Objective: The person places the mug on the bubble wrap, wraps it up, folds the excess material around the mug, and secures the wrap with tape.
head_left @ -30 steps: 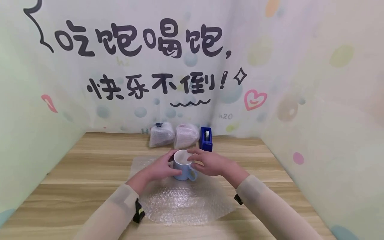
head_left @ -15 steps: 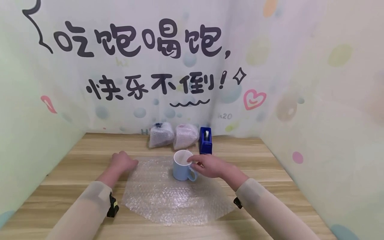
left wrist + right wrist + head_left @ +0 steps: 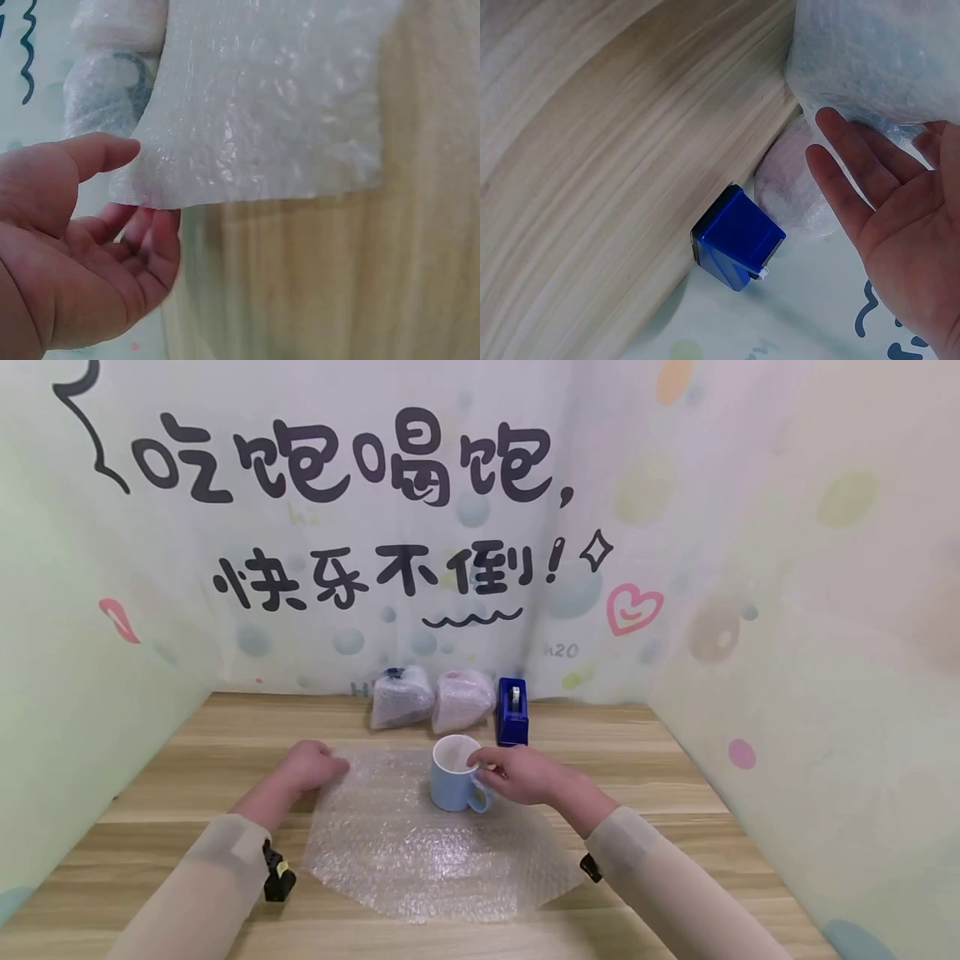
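A light blue mug (image 3: 450,791) stands upright on a sheet of clear bubble wrap (image 3: 431,868) spread over the table. At the sheet's back left corner is my left hand (image 3: 309,767); in the left wrist view its thumb lies above the bubble wrap (image 3: 262,112) and its fingers curl under the edge. My right hand (image 3: 521,774) holds the mug's rim on the right, above the handle. The right wrist view has the fingers (image 3: 862,161) beside a bluish form behind bubble wrap (image 3: 877,60); the thumb's contact is hidden there.
Two bubble-wrapped bundles, one white (image 3: 403,697) and one pinkish (image 3: 462,702), sit at the back against the wall. Right of them stands a blue tape dispenser (image 3: 513,712). Walls rise behind the wooden table (image 3: 172,777) and on both sides.
My left hand has left the mug, moved left to the sheet's back left corner and settled on it. The right hand has stayed at the mug's rim.
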The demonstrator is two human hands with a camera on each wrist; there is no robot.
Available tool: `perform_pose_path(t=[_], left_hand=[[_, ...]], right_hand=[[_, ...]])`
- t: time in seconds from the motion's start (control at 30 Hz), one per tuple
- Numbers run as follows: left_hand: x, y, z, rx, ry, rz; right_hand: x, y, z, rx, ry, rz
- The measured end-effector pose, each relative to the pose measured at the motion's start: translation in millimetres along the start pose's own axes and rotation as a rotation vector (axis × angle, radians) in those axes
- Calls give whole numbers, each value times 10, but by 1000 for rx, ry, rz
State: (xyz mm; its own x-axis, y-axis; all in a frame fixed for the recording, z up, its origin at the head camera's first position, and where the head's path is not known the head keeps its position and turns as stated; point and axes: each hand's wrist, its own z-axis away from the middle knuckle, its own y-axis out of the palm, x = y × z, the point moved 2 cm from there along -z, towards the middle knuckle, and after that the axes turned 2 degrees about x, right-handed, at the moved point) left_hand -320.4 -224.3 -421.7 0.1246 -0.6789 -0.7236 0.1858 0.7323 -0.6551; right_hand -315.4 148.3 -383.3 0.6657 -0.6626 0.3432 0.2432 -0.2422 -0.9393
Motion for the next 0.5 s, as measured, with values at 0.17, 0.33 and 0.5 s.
perform_pose_path(t=[0.17,0.33,0.5], left_hand=[[-137,-51,-12,-16,101,56],[-448,-43,42,21,210,128],[-738,72,101,64,309,191]], right_hand=[[-4,3,-9,-12,-16,2],[-1,-1,0,-12,-4,-1],[9,6,9,-11,6,-3]])
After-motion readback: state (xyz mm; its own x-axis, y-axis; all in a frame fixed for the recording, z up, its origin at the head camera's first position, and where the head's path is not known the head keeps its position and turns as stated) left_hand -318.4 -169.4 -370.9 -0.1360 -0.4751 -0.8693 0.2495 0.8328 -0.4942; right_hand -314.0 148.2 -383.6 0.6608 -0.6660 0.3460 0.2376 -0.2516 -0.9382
